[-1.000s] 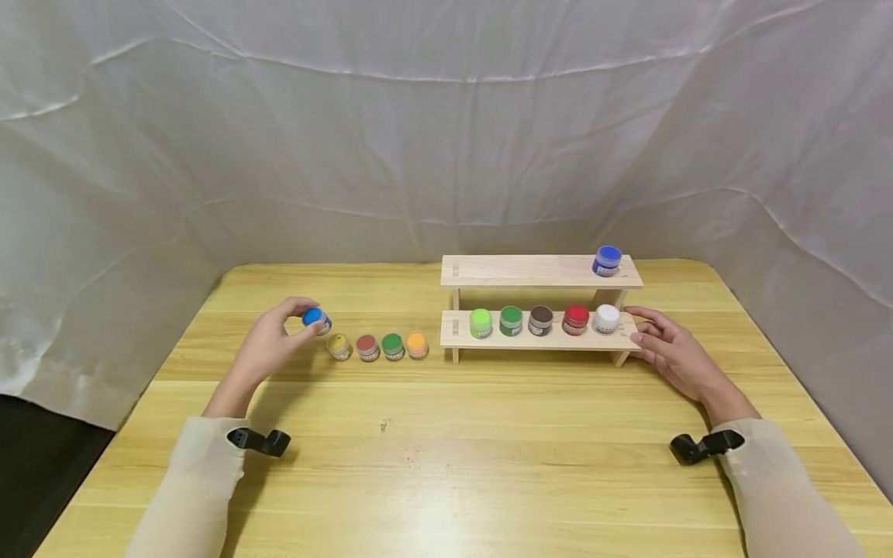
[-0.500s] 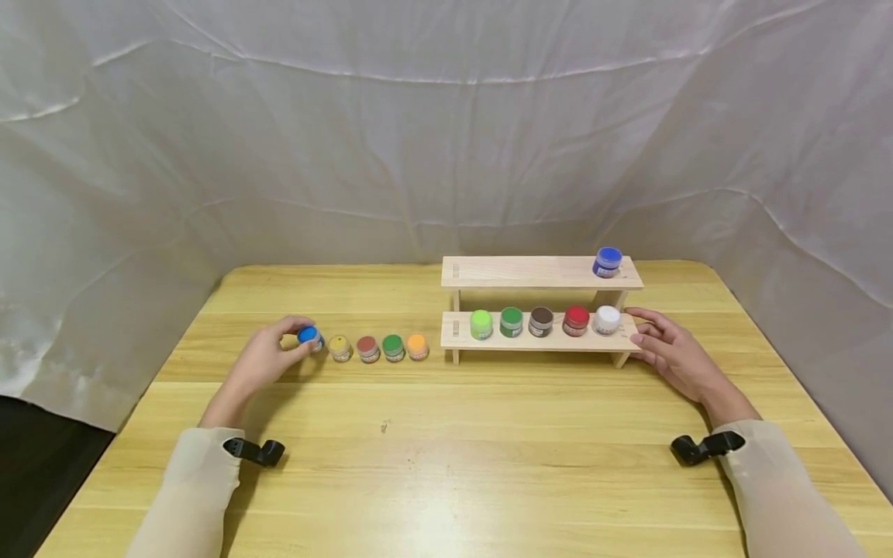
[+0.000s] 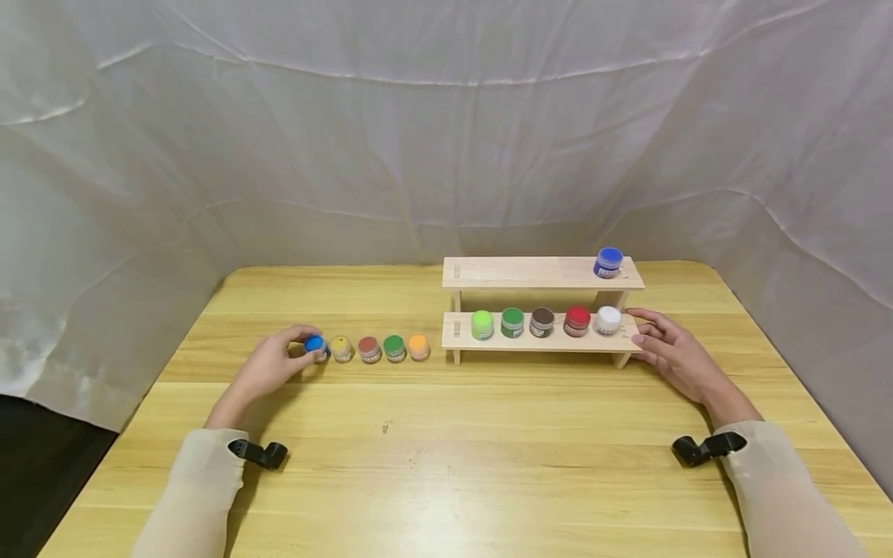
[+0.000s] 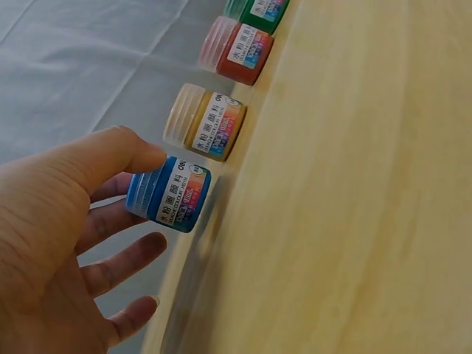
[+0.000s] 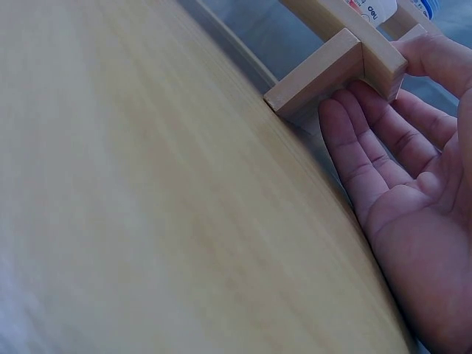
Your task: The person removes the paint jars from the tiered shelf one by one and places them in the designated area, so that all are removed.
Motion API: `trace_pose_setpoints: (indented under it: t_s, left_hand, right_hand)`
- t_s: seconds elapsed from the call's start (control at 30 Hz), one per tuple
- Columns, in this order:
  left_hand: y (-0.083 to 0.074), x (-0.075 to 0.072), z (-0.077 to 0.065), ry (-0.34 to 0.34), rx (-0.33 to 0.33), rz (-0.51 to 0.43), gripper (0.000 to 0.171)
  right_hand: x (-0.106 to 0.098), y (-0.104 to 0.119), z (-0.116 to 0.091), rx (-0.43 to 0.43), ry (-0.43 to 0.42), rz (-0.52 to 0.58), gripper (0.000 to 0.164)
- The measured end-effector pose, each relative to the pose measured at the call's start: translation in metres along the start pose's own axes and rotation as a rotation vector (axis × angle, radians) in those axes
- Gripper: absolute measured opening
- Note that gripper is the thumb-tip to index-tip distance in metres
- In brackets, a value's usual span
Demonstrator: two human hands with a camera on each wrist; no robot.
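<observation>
At the left end of a row of paint jars, my left hand pinches a blue paint jar between thumb and forefinger near its lid. The other fingers spread loosely below it in the left wrist view. Right beside it stands a yellow-ochre paint jar. My right hand holds the right end of a two-tier wooden shelf. In the right wrist view its thumb lies on the end of the lower board, and the fingers reach beneath that end, beside the leg.
The row continues with reddish-brown, green and orange jars. On the shelf's lower board stand several jars, from light green to white. A dark blue jar sits on the upper board. Grey cloth hangs behind the table.
My left hand has brought the blue jar down and toward me, from behind the ochre jar to the row's left end, then slightly right toward the ochre jar. The right hand stays at the shelf.
</observation>
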State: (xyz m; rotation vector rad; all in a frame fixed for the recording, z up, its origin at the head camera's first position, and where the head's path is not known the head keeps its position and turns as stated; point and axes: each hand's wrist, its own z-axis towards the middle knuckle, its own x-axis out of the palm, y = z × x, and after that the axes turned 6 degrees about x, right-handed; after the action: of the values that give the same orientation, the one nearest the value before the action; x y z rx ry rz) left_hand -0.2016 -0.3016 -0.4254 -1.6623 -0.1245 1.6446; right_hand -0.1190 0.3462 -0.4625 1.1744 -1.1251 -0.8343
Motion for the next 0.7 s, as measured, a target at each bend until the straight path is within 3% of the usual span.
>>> trace_pose_setpoints:
  t_s: [0.4,0.7]
  left_hand:
    - [0.0014,0.0028,-0.0005,0.023,-0.004,-0.012,0.042]
    - [-0.0053,-0.0026,-0.0014,0.029,-0.017,-0.015,0.052]
  right_hand:
    - [-0.0003,-0.0003,0.0014,-0.011,0.008,0.005,0.051]
    - [0.0002,0.0000,0.0007,-0.006,0.007,0.002,0.050]
